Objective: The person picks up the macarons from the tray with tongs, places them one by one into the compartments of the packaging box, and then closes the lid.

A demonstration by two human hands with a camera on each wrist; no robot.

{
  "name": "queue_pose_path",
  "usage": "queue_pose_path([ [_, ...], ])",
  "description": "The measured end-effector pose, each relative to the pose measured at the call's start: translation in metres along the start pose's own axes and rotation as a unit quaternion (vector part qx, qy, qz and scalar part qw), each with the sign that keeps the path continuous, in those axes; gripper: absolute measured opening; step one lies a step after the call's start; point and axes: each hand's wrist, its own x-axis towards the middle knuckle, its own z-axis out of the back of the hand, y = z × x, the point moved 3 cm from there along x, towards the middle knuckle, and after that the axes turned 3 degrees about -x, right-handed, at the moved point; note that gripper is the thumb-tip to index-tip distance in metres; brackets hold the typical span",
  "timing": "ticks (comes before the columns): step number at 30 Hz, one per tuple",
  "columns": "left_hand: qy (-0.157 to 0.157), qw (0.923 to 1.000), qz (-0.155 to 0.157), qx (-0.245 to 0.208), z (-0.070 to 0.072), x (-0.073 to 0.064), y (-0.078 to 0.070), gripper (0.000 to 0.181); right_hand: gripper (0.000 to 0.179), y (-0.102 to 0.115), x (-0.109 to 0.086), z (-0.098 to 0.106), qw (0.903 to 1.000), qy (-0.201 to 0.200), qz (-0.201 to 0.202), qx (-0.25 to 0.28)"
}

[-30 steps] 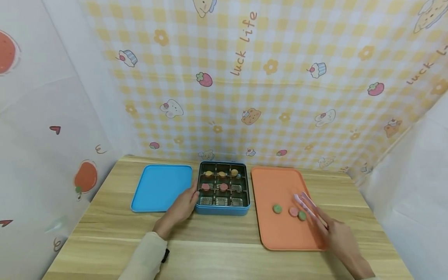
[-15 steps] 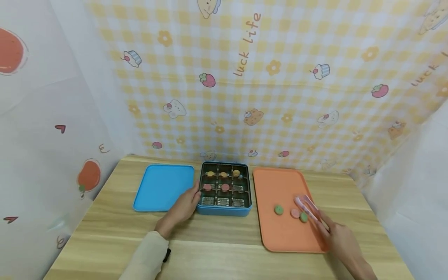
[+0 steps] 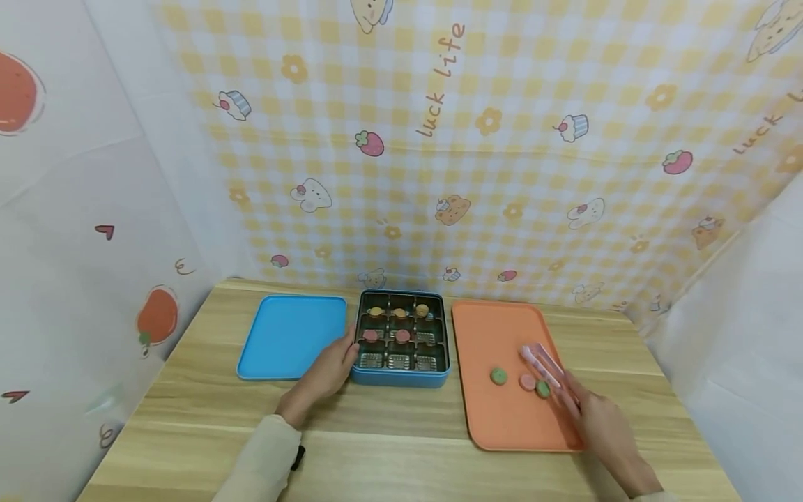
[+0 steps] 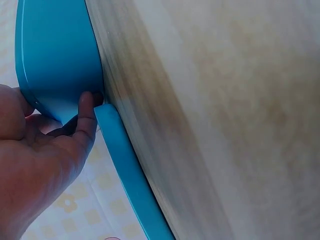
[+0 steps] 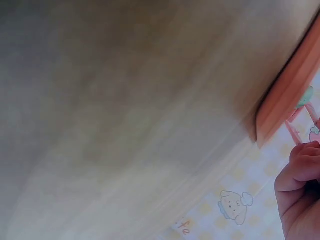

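At the far left, a white printed cloth (image 3: 113,174) hangs beside the wooden table (image 3: 376,470). Next comes the blue square lid (image 3: 291,338), lying on the table just beside the blue tin (image 3: 399,378). Your left hand (image 3: 326,369), below a pale sleeve (image 3: 257,457), holds the tin's left side, its fingers curved lightly against the wall and the thumb at the near corner. The tin stands open, with a nine-compartment insert: three yellow pieces (image 3: 399,314) sit along the back row, and two pink discs (image 3: 402,336) in the left and middle compartments of the centre row. To its right lies the orange tray (image 3: 502,415), carrying a green disc (image 3: 498,376), then a pink disc (image 3: 528,382) just beside a second green disc (image 3: 542,388). Your right hand (image 3: 605,422) has its fingers closed around the pink tongs (image 3: 543,369), whose parted tips sit over the tray beyond that pair; you can't quite tell whether they touch it.
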Motion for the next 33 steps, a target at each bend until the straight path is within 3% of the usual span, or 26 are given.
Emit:
queue_pose_path([
  [17,0.002,1.0000,0.001,0.002,0.001,0.002,-0.002,0.055,0.043,0.018,0.020,0.013,0.9958,-0.067,0.054,0.030],
  [24,0.004,0.9999,0.015,0.003,0.003,0.000,-0.002,0.056,0.047,0.043,0.026,0.006,0.9937,-0.023,0.084,0.070],
  [29,0.008,0.9999,0.013,0.009,0.003,0.000,-0.003,0.056,0.049,0.061,0.031,0.001,0.9894,-0.030,0.102,0.099],
  [33,0.006,0.9999,0.005,0.009,0.002,0.000,-0.003,0.056,0.050,0.076,0.034,-0.005,0.9861,-0.010,0.101,0.132],
])
